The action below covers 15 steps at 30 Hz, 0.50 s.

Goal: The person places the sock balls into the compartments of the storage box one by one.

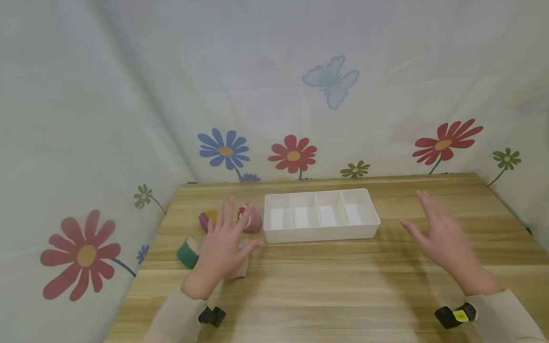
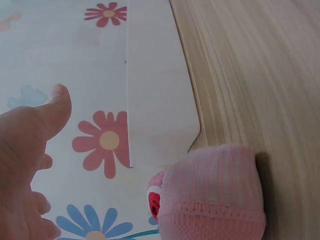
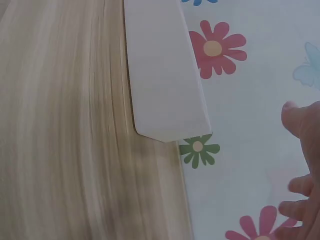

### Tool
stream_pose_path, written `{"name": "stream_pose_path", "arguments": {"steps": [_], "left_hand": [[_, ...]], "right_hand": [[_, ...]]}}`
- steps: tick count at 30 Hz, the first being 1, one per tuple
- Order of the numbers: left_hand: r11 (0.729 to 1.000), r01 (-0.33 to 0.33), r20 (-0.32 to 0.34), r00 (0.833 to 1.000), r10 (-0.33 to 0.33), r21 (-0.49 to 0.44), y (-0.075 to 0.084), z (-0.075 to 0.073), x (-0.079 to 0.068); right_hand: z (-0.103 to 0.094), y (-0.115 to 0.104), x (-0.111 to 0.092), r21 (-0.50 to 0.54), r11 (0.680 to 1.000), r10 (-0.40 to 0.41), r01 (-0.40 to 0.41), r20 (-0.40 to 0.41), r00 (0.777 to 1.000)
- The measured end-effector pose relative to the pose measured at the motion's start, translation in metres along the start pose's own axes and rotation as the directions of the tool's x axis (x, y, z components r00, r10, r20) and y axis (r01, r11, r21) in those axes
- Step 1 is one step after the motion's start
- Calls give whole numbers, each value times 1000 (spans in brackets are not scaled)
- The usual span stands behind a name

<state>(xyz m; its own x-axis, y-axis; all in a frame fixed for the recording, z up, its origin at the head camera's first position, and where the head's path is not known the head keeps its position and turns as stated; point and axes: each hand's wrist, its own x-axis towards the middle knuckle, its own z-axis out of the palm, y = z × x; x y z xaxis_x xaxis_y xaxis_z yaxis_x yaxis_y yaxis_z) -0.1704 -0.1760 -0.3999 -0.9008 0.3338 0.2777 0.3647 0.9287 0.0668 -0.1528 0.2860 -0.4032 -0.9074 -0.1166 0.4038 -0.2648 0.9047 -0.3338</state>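
Note:
My left hand [image 1: 223, 247], fingers spread, hovers over a group of small rolled bundles at the left of the table. Partly hidden beneath it is a pink ribbed knit bundle [image 2: 212, 195], which looks like a rolled sock. Around that hand are a green bundle [image 1: 188, 252], a purple and yellow one [image 1: 206, 220] and a pink one with a red and white patch [image 1: 254, 220]. A white divided box [image 1: 321, 234] stands between the hands. To its right my right hand [image 1: 446, 240] is held in the air, fingers extended, holding nothing.
The wood-grain table [image 1: 326, 290] runs back to a flower-printed cloth [image 1: 266, 85], which also hangs along the left and right sides. Several compartments in the white box show bare floors. Each wrist wears a black strap-on device.

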Motion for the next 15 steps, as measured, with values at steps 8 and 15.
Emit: {"name": "stream_pose_path", "arguments": {"steps": [8, 15], "left_hand": [[982, 77, 45, 997, -70, -175, -4, 1, -4], [957, 150, 110, 986, -126, -248, -14, 7, -14]], "right_hand": [[6, 1, -1, 240, 957, 140, -166, 119, 983], [20, 1, 3, 379, 909, 136, -173, 123, 983]]}}
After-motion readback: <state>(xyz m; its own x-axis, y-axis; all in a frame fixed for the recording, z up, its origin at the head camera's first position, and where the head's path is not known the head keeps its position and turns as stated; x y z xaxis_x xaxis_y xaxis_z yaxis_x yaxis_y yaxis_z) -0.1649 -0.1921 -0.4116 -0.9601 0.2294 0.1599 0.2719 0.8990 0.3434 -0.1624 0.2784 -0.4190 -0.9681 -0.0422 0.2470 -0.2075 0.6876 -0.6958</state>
